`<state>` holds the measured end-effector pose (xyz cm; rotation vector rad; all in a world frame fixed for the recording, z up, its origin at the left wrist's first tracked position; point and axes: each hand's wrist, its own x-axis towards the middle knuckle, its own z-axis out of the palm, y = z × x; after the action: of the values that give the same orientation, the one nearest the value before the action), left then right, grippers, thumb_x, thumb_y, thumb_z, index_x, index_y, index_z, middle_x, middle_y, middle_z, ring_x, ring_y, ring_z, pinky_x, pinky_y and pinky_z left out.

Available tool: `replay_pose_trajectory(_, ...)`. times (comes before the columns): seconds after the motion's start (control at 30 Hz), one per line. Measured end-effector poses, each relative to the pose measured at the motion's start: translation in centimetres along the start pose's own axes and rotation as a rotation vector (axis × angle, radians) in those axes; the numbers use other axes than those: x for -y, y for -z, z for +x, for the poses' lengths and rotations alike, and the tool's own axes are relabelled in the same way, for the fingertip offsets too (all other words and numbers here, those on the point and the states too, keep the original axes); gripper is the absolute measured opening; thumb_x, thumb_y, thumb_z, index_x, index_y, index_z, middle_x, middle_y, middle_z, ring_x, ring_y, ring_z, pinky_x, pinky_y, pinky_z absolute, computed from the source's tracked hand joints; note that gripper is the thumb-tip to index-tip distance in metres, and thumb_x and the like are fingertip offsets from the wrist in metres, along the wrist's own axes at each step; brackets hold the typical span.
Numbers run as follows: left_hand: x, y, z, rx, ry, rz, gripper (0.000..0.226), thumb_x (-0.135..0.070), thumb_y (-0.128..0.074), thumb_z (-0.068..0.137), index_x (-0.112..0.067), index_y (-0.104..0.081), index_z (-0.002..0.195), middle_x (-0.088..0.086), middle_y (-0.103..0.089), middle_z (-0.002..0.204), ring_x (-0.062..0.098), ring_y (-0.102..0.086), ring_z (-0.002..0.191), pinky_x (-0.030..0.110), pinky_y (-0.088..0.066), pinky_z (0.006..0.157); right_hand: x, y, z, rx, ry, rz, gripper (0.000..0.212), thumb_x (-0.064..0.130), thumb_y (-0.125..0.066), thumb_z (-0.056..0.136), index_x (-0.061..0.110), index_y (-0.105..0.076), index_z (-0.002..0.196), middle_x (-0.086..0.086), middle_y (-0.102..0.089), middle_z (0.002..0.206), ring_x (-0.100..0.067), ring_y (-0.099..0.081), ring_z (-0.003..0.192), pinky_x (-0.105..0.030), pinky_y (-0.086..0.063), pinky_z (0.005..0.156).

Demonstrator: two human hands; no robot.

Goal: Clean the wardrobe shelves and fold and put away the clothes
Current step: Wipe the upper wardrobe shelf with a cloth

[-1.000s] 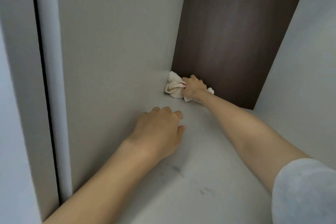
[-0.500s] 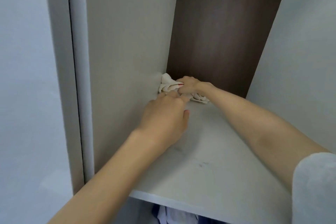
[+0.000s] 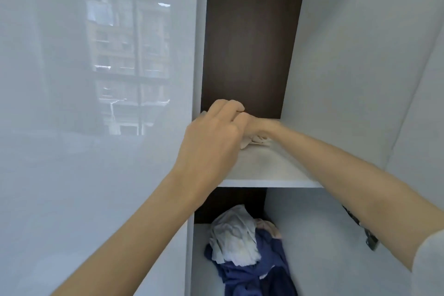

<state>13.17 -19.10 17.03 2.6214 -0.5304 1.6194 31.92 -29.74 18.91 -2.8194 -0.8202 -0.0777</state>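
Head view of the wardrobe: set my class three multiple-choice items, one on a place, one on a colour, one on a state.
1. Where is the white rag? A. on the upper shelf B. on the floor C. on the door
2. The wardrobe's back panel is: A. white B. dark brown C. green
3. The clothes under the shelf are: A. folded B. hanging C. crumpled in a heap
Key: 1A, it rests on that board; 2B, brown shows above the shelf; 3C, they lie tangled, unfolded.
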Motion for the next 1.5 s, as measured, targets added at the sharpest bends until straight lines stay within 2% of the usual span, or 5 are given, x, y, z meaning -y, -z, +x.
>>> replay_pose_trajectory(0.23,4.4,5.3,-3.4,-0.079,-0.091,0.15,0.046,-0.009,-0.058,0.086,-0.013,-0.057,0.132,0.014,-0.04,0.15,0.032,-0.038,0.138,0.05,-0.03,0.111,4.5,0.1,-9.3,-0.013,0.006,0.032,0.012,-0.003,-0.051,0.082,0.008,-0.051,0.083,-0.01,-0.053,0.099,-0.023,-0.049,0.088,-0.031,-0.04,0.07)
replay_pose_trajectory(0.67,10.1,5.6,-5.2,-0.037,-0.052,0.178,0.054,-0.024,-0.034,0.098,-0.027,-0.026,0.151,0.009,-0.012,0.161,0.033,-0.01,0.148,0.065,-0.009,0.113,6.6,-1.2,-23.3,-0.041,-0.046,0.014,0.056,-0.004,-0.044,0.079,0.032,-0.067,0.115,0.01,-0.059,0.112,-0.012,-0.057,0.106,-0.032,-0.048,0.09)
replay_pose_trajectory(0.9,8.7,4.4,-3.6,-0.101,-0.052,0.148,0.055,-0.028,-0.03,0.098,-0.028,-0.024,0.152,0.008,-0.012,0.161,0.031,-0.007,0.149,0.067,-0.005,0.112,4.5,2.5,-23.4,-0.591,-0.172,-0.088,0.07,0.0,-0.046,0.079,0.059,-0.056,0.114,0.007,-0.058,0.113,-0.025,-0.052,0.101,-0.038,-0.043,0.079)
replay_pose_trajectory(1.3,9.0,3.7,-3.1,-0.165,-0.088,0.159,0.056,-0.032,-0.036,0.098,-0.029,-0.024,0.152,0.007,-0.013,0.161,0.032,-0.008,0.148,0.067,-0.006,0.113,-0.1,-0.7,-14.4,-0.17,-0.758,-0.232,0.064,0.044,-0.047,0.082,0.049,-0.028,0.143,-0.004,-0.047,0.132,-0.037,-0.048,0.118,-0.047,-0.038,0.095)
replay_pose_trajectory(1.5,9.1,3.6,-3.0,-0.154,-0.082,0.184,0.056,-0.034,-0.034,0.098,-0.029,-0.022,0.153,0.008,-0.011,0.161,0.033,-0.006,0.148,0.068,-0.006,0.112,4.4,-1.4,-14.1,-0.252,-0.425,-0.119,0.014,0.019,-0.045,0.072,0.032,-0.05,0.074,0.005,-0.06,0.078,-0.026,-0.059,0.078,-0.031,-0.043,0.064)
